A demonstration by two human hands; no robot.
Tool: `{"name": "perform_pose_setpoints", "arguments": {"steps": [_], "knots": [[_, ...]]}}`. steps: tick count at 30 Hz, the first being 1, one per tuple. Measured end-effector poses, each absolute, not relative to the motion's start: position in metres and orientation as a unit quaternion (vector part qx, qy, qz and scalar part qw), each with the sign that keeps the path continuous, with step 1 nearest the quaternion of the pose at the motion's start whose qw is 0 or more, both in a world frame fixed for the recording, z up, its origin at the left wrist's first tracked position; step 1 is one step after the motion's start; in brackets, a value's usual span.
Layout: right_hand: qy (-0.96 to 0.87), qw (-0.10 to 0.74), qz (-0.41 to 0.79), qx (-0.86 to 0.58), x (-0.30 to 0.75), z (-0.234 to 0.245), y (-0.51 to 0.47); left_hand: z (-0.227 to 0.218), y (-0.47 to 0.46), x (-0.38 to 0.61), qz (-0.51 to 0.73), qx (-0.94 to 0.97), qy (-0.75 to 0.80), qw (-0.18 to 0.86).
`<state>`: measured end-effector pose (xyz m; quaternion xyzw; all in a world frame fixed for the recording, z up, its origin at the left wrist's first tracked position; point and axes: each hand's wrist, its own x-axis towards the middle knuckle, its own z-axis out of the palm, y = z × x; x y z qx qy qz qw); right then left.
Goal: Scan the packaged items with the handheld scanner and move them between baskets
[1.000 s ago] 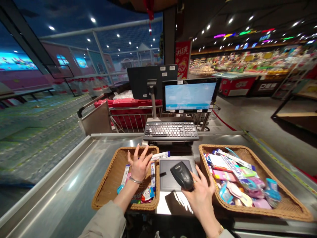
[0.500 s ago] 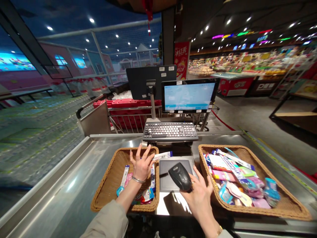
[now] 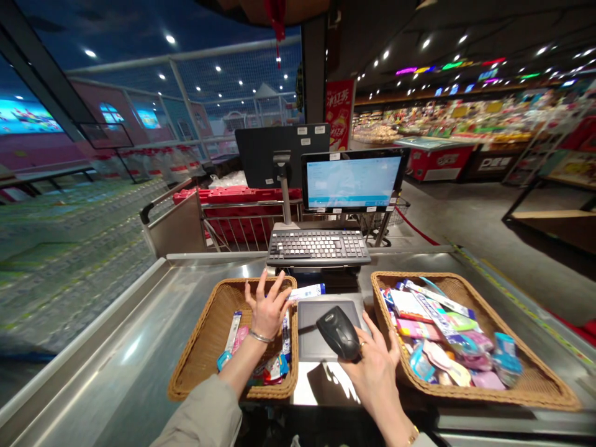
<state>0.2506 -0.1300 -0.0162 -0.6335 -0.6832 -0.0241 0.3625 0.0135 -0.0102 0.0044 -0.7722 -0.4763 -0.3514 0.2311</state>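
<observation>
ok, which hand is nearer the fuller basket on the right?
Right. The right hand, gripping the black scanner, is just beside the fuller basket, at its left side; the left hand is farther off, over the other basket.

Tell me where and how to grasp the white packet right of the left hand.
Pinch the packet by its blue end, probably from the right: slim and sideways, it juts past the basket rim there, away from the left hand.

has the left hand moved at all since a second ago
Yes: judged against the keyboard, the left hand has shifted slightly to the right.
</observation>
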Motion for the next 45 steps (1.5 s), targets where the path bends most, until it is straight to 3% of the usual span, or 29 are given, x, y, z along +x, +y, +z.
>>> {"name": "perform_pose_setpoints", "arguments": {"steps": [16,45], "knots": [[-0.649,0.369,-0.104,-0.657,0.265,-0.014,-0.136,0.009,-0.006,0.031,-0.361,-0.78,-0.459,0.225],[-0.505,0.379,-0.136,-0.763,0.329,-0.013,-0.169,0.021,0.016,0.135,-0.382,-0.839,-0.341,0.183]]}}
